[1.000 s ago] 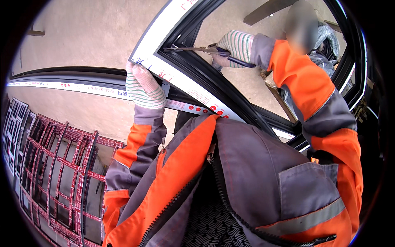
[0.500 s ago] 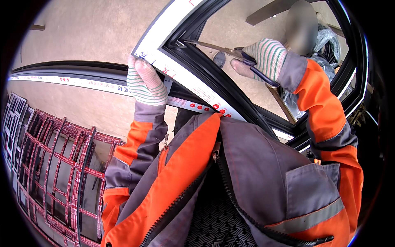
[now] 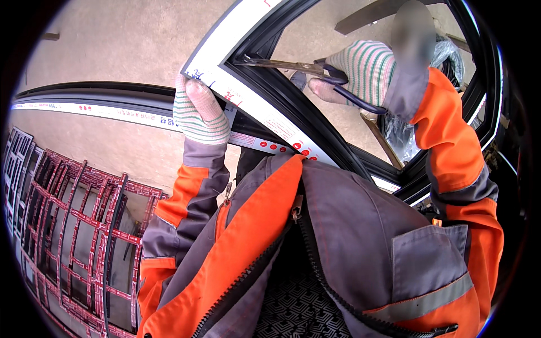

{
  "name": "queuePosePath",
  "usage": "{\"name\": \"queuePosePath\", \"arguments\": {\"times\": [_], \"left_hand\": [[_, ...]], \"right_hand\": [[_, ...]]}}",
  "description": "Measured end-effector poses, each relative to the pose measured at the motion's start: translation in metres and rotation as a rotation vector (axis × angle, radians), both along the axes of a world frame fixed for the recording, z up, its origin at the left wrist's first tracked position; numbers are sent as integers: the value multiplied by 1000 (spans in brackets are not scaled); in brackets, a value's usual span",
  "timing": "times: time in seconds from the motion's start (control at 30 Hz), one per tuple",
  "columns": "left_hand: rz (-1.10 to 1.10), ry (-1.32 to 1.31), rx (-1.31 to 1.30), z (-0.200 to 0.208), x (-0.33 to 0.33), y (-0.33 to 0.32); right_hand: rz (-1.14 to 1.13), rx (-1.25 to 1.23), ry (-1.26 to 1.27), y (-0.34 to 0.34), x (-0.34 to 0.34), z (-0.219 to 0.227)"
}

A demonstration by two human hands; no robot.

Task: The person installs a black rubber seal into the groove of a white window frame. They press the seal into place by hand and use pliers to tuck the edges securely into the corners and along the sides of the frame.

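Note:
Both my hands wear striped knit gloves. My left hand (image 3: 201, 110) grips the near left corner of a black window frame (image 3: 265, 112), whose outer faces carry white protective film; the thumb lies on top and the other fingers are partly hidden. My right hand (image 3: 360, 73) is inside the frame opening, closed round the dark blue handles of a pair of scissors (image 3: 307, 67). Their long, brownish metal blades point left, with the tips at the inner corner groove of the frame. What the tips touch there is too small to tell.
A long black and white profile (image 3: 112, 110) runs left beneath the frame corner. Red-patterned racks of bars (image 3: 79, 217) stand at lower left. Through the frame show a shoe (image 3: 298, 79), clear plastic wrapping (image 3: 451, 53), a dark beam (image 3: 375, 16) and a blurred patch.
My right hand has risen slightly, and the scissors have turned a little, showing more blade, with tips shifted slightly left at the corner. The left hand keeps its place on the frame.

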State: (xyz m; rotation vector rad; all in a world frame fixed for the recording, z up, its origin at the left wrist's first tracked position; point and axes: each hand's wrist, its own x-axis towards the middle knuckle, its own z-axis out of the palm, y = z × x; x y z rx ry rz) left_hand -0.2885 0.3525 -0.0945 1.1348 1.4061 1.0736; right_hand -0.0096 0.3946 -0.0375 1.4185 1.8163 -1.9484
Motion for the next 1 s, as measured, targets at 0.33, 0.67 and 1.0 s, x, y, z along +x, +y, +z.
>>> {"name": "queuePosePath", "arguments": {"times": [0.33,0.67,1.0], "left_hand": [[-34,4,17,1,1,3],[-30,22,21,4,2,3],[-39,30,30,6,4,4]], "right_hand": [[160,461,-288,6,4,25],[232,482,-350,16,13,30],[137,91,-33,25,18,29]]}}
